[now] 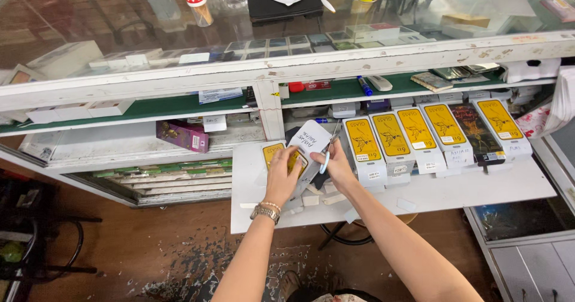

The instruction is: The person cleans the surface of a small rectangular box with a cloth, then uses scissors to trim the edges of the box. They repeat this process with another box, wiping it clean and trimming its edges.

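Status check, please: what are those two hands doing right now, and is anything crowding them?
Left hand holding white card. Right hand working scissors at its edge. Row of yellow boxes close right; paper scraps underneath.

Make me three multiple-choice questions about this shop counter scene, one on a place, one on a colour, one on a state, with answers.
1. Where do the cut white scraps lie?
A. on the white board
B. on the glass top
C. on the floor

2. What colour is the panel on the row of packets?
A. blue
B. yellow
C. green

3. What is the right hand doing?
A. resting flat
B. pointing
C. gripping scissors

Answers: 1 A, they sit on the white board below the hands. 2 B, the fronts are yellow. 3 C, the blades meet the white card, which the left hand steadies.
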